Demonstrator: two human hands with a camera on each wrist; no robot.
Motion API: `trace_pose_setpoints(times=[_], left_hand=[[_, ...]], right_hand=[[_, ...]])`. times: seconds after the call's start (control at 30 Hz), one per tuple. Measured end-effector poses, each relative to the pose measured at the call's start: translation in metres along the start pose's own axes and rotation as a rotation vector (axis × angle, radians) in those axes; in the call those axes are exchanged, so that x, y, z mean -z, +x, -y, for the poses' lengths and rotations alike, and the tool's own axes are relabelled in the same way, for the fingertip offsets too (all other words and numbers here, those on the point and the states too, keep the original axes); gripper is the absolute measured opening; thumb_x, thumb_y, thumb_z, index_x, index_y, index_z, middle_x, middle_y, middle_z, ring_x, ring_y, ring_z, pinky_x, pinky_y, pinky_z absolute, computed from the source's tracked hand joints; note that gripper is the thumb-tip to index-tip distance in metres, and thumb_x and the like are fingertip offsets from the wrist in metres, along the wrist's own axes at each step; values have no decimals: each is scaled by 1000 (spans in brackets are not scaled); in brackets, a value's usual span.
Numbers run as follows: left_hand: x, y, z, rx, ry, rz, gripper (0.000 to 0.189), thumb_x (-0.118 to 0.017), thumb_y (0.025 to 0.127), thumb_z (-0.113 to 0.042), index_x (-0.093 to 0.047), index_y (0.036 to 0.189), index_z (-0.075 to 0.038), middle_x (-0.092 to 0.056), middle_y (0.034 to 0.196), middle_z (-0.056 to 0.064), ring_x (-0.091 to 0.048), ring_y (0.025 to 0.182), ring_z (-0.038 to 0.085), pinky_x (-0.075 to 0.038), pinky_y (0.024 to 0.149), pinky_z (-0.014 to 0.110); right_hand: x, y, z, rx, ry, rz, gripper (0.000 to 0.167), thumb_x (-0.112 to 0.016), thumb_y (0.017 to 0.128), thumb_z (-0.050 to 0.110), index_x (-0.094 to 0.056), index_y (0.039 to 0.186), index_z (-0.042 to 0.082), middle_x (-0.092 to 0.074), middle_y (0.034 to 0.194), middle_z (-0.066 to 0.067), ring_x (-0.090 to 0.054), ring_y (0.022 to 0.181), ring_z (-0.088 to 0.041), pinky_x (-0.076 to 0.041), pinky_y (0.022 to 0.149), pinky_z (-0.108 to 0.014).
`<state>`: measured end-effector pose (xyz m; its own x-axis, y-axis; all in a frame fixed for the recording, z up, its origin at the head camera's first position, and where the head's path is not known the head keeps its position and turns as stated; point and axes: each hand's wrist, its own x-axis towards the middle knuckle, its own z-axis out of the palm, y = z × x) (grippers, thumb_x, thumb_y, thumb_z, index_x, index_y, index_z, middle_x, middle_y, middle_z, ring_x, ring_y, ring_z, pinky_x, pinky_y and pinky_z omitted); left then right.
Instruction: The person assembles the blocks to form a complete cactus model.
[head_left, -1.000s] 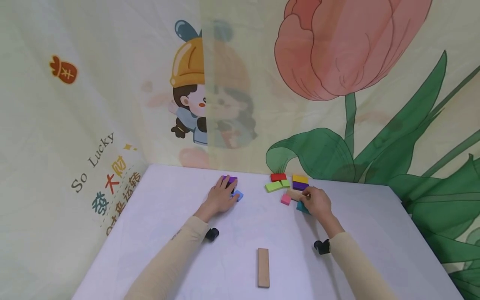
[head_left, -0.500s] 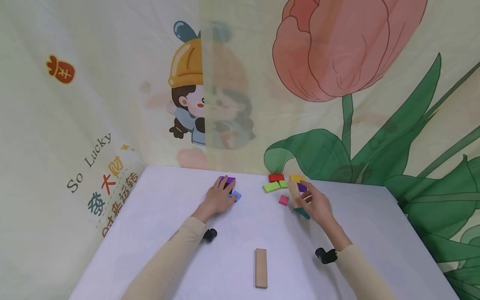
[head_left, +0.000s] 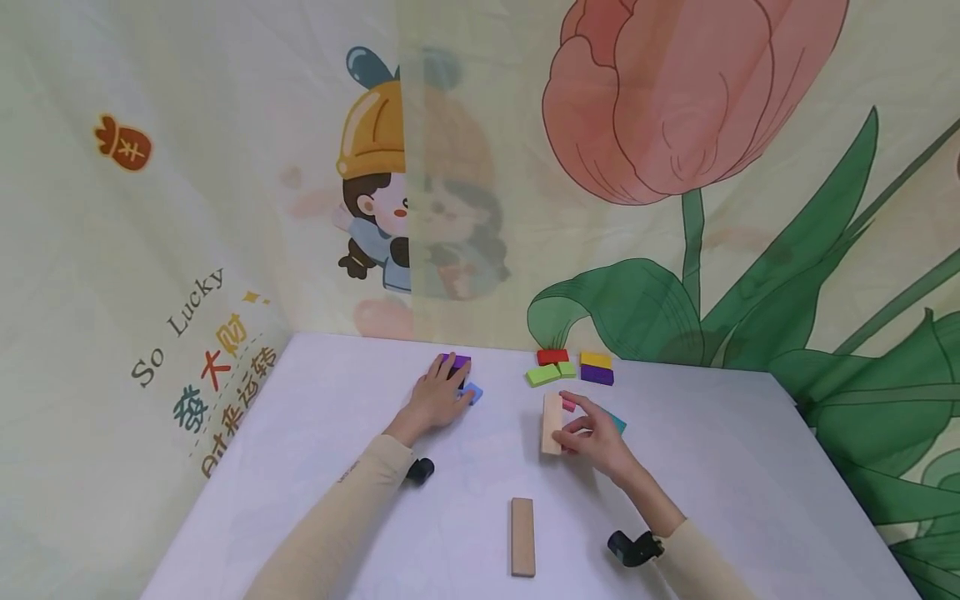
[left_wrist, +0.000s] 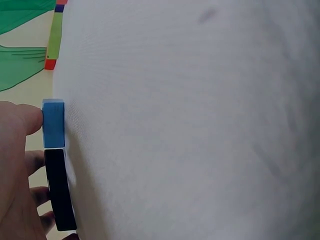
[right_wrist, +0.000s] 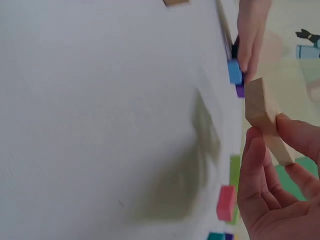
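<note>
Your right hand (head_left: 597,439) pinches the wood block (head_left: 552,423), apparently clear of the worktop (head_left: 450,533), near the pink block (right_wrist: 226,202). Your left hand (head_left: 437,397), fingers spread, touches the blue block (left_wrist: 54,124) and black block (left_wrist: 60,190). A second plank (head_left: 522,537) lies between your sleeves (head_left: 337,517).

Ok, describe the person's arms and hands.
The left sleeve and right sleeve are beige; the left has a dark marking too small to read. A black device sits at the left wrist, another black device at the right; left hand and right hand are bare.
</note>
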<state>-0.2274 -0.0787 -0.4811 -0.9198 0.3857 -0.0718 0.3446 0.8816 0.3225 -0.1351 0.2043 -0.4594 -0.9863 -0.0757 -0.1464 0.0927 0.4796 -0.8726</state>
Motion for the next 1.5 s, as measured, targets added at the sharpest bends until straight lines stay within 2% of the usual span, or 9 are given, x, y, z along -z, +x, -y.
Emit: trace_pose_setpoints(times=[0.23,0.43,0.67,0.97,1.23,1.5], left_hand=[[1,-1,-1,-3,-3,-7,62,-43,100,-44,-30,153,-16,-18,162,18,-14,150,40,-28,114,60],[0,-1,-1,-4,8,-6,63,-41,100,-45,-28,154,-16,-17,162,17,-13,150,40,-28,114,59],[-2,0,-1,-4,-3,-17,62,-42,99,-45,-30,153,-17,-18,162,17,-13,150,40,-30,113,60],[-2,0,-1,2,-14,-1,63,-42,99,-45,-29,154,-17,-17,162,17,-11,151,40,-27,114,60],[-1,0,-3,21,-11,10,62,-42,100,-45,-27,154,-18,-16,163,16,-10,151,39,-26,115,60],[0,-1,-1,-1,-9,-1,62,-42,100,-44,-29,154,-16,-17,162,18,-12,150,41,-28,114,61]], right_hand=[[-29,-11,-7,-16,45,87,66,-77,83,15,-46,141,14,-69,82,-11,-67,67,-17,-57,67,-24],[-42,-16,-11,6,62,150,64,-78,81,17,-48,137,13,-69,78,-9,-66,65,-18,-57,66,-24],[-42,-18,-11,21,49,153,64,-79,80,18,-49,136,13,-67,81,-7,-66,65,-17,-58,67,-25],[-42,-20,-11,-24,45,139,64,-81,78,19,-51,134,11,-62,84,-7,-63,63,-15,-58,65,-27],[-40,-19,-14,-1,-6,158,64,-82,77,23,-54,133,8,-62,79,-4,-61,63,-14,-55,63,-21],[-41,-17,-14,-3,-19,191,64,-82,77,22,-55,132,5,-62,78,-4,-61,62,-14,-53,61,-18]])
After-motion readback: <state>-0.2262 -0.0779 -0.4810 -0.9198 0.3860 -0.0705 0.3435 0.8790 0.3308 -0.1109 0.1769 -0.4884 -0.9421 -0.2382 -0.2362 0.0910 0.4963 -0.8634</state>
